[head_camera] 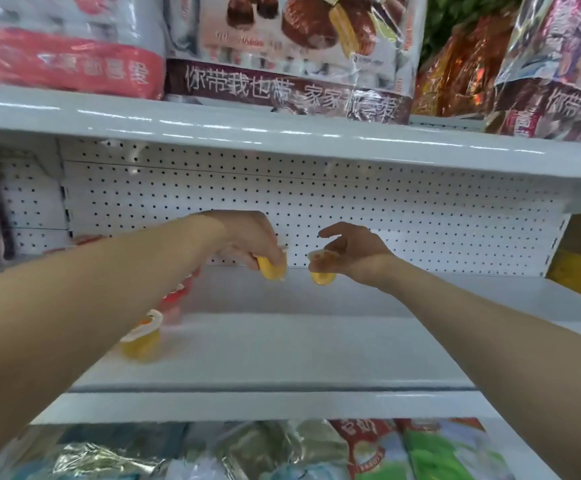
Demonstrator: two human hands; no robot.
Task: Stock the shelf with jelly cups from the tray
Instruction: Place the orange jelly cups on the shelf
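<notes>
now each hand, left hand [247, 237] and right hand [355, 251], grips a glossy yellow jelly cup [271, 270].

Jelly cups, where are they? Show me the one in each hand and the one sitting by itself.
Left-hand cup [270, 270]: head view, its yellow body.
Right-hand cup [323, 277]: head view, its yellow bottom.
Lone cup [141, 345]: head view, its yellow side under the lid.

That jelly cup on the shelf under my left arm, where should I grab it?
Probably pinch the jelly cup by its yellow sides just under the wider white lid, coming from its right: the left forearm covers its left side.
</notes>
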